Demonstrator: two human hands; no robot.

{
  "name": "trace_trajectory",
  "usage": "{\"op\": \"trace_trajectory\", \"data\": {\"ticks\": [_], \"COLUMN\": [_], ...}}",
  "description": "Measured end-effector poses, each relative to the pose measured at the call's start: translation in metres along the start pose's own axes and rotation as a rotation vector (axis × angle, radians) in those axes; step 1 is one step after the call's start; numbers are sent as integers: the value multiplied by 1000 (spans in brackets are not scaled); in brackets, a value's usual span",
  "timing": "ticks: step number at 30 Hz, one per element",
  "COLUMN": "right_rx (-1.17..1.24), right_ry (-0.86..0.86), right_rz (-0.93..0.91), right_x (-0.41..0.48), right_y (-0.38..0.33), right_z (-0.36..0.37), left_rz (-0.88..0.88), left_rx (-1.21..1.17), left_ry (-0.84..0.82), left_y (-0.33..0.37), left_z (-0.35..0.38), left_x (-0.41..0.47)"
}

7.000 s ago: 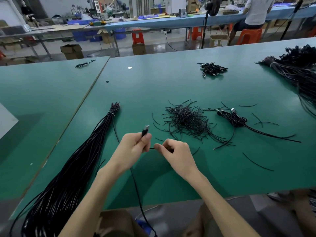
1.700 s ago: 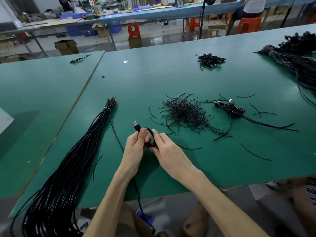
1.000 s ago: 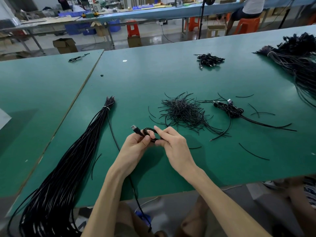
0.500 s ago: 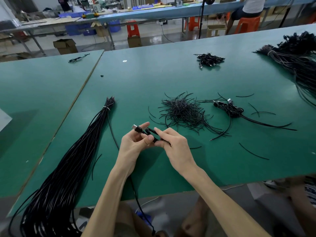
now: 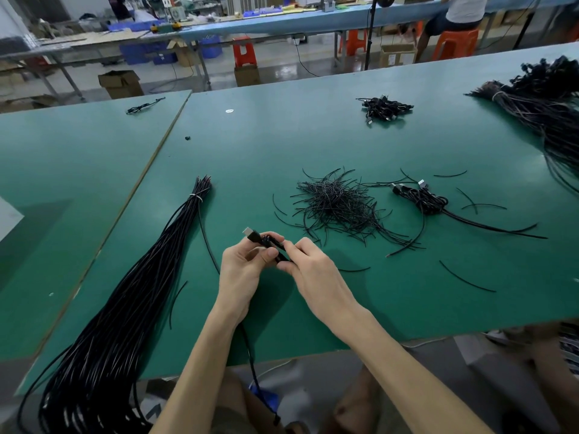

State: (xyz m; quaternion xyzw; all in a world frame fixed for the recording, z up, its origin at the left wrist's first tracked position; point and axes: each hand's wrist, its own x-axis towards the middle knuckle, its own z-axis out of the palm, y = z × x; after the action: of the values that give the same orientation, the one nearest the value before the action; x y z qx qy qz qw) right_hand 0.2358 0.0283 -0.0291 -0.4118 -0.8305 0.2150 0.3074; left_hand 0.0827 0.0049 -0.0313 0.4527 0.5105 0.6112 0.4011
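Where the thin black plug-tipped cable [image 5: 253, 235] sits

I see it pinched between left hand [image 5: 242, 274] and right hand [image 5: 313, 270] over the green table [image 5: 282, 145], near its front edge; a loose pile of short black wire ties [image 5: 338, 205] lies just beyond.

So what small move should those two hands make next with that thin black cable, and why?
Probably wind the short black wire piece round the fold. The left hand pinches the thin black cable with a silver-tipped plug, doubled into a small loop behind the plug, and the right hand pinches that piece against the loop, apparently not yet tied.
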Motion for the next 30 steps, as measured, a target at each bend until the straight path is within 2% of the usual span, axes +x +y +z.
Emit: {"op": "trace_trajectory", "data": {"ticks": [10,14,25,30], "right_rx": [-226,-243,-271,-280], "right_ry": [-34,-45,-46,9], "right_rz": [-91,-103,-73,-66], "right_x": [-2,-3,-2,-3], "right_y": [-3,-5,-3,-6], "right_z": [5,5,6,6], "left_rz": [-21,-3,-36,-21], "left_rx": [155,223,182,141], "left_ry": [72,94,101,71], "left_y": [-3,-3,-3,0], "left_z": [1,2,1,3], "left_x": [2,3,2,0]}}
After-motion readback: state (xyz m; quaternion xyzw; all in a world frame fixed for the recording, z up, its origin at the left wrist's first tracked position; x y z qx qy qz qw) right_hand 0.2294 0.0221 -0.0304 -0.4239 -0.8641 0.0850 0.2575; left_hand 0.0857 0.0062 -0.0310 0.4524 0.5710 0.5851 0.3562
